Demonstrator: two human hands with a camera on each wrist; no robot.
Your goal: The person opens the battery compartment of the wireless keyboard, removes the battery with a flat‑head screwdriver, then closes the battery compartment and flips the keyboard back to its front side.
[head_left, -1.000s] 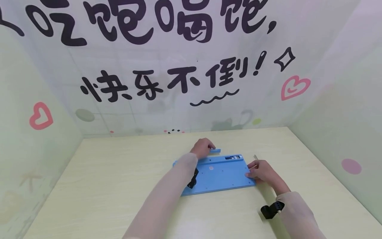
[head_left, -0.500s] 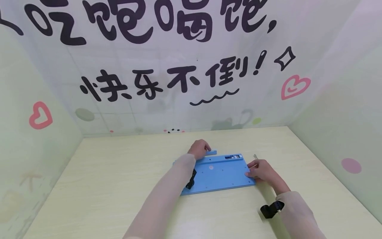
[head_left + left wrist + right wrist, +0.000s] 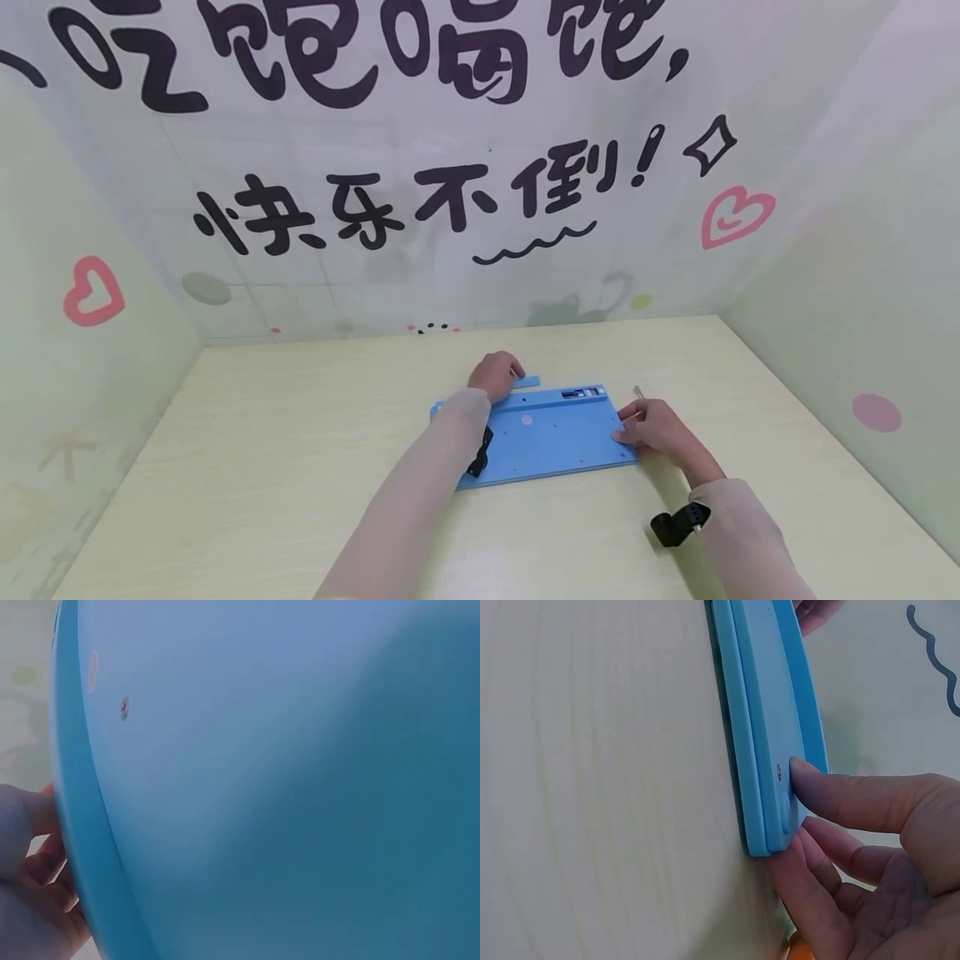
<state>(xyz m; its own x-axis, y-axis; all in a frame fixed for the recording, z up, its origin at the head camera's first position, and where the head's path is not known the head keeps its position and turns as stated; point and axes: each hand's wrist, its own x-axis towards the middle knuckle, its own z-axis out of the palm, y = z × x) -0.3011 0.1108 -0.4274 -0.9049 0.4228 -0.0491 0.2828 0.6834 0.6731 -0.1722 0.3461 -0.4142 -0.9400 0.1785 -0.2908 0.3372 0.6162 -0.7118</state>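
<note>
A blue keyboard lies face down on the table, its underside dotted with screws. At the right of its raised back ridge, the battery compartment is uncovered, with dark and silvery parts inside. Just beyond the ridge, my left hand pinches a narrow blue battery cover, whose left part the fingers hide. My right hand grips the keyboard's right end; in the right wrist view the thumb is on the underside, fingers beneath. The left wrist view is mostly filled by the keyboard's underside.
A thin metallic rod sticks out beyond my right hand. Something orange shows under that hand in the right wrist view. Printed walls enclose the pale table at the back and both sides.
My left hand has shifted a little left and toward the keyboard's ridge, carrying the battery cover. My right hand keeps its grip and the keyboard stays in place.
</note>
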